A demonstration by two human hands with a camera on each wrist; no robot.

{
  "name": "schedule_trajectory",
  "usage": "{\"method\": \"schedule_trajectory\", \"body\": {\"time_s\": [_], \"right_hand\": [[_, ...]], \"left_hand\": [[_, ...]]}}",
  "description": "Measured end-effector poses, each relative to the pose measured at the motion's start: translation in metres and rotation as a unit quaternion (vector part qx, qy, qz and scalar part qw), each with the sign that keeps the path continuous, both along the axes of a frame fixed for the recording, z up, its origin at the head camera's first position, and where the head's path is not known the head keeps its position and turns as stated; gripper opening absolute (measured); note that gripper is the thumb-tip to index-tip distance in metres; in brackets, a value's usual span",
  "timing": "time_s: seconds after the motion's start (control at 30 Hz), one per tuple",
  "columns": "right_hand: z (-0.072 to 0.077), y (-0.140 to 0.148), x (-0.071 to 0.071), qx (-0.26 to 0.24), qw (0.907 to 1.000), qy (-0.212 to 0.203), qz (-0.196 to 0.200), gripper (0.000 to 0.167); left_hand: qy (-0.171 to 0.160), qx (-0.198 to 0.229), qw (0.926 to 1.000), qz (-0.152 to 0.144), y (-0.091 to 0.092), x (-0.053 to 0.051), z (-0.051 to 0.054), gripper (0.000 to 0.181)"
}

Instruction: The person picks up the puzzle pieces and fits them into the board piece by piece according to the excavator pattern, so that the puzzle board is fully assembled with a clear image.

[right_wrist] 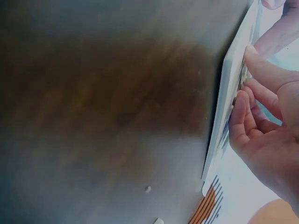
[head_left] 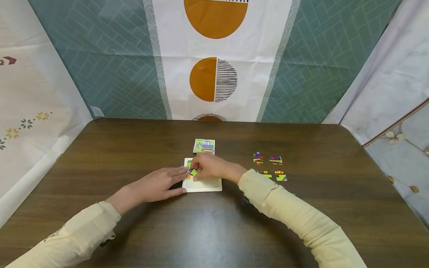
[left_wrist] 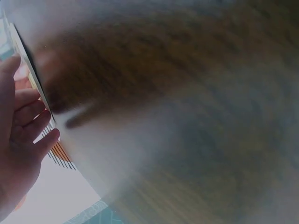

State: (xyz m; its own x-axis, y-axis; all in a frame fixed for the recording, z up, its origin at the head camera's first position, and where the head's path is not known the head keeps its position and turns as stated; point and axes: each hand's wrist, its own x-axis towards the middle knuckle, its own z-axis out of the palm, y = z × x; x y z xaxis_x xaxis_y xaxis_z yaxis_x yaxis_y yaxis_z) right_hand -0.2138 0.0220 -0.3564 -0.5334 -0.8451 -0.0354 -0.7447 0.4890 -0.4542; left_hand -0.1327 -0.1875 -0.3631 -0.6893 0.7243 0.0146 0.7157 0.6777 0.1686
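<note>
1. Teal brick-patterned cloth [head_left: 117,67] is hanging behind the table, and a white central band [head_left: 254,74] is carrying orange and striped circles down its middle.
2. Dark wood-grain is covering the tabletop [head_left: 134,137], with a pale glare shining near its front.
3. On it, a white puzzle tray [head_left: 209,185] is lying roughly at the centre, between the person's two hands.
4. Fingers extended and thumb spread apart from them, the left hand [head_left: 161,184] is resting against the tray's left edge; it is gripping nothing that shows.
5. Reaching across from the other side, the right hand [head_left: 212,166] is keeping a narrow pinch, thumb and fingertips closing about a colourful puzzle piece [head_left: 192,172] in the tray's left part. Its exact fit there is being hidden by the fingers.
6. Just beyond the tray, a picture card [head_left: 204,144] is showing a blue digger on green, its lower edge partly disappearing behind the right hand.
7. Well to the right, four loose pieces [head_left: 276,160] are lying apart from one another in two rows; the right sleeve [head_left: 285,208] is partly covering the nearer left one.
8. Cream fabric is covering both forearms.
</note>
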Motion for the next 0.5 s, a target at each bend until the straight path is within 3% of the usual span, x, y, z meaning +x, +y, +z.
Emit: {"method": "schedule_trajectory", "body": {"time_s": [0.13,0.37,0.5], "right_hand": [[0.0007,0.0010,-0.0009,0.011,0.9998,0.006,-0.015,0.027],[0.0044,0.0022,0.0003,0.002,0.9993,0.035,0.015,0.023],[0.0050,0.0025,0.0007,-0.006,0.9991,0.039,0.017,0.022]], "left_hand": [[0.007,0.001,1.0000,-0.004,0.0009,-0.0004,-0.0005,0.055],[0.064,-0.005,0.9972,-0.037,0.0030,-0.0006,-0.0032,0.053],[0.069,0.003,0.9965,-0.048,0.0026,-0.0013,-0.0056,0.052]]}}
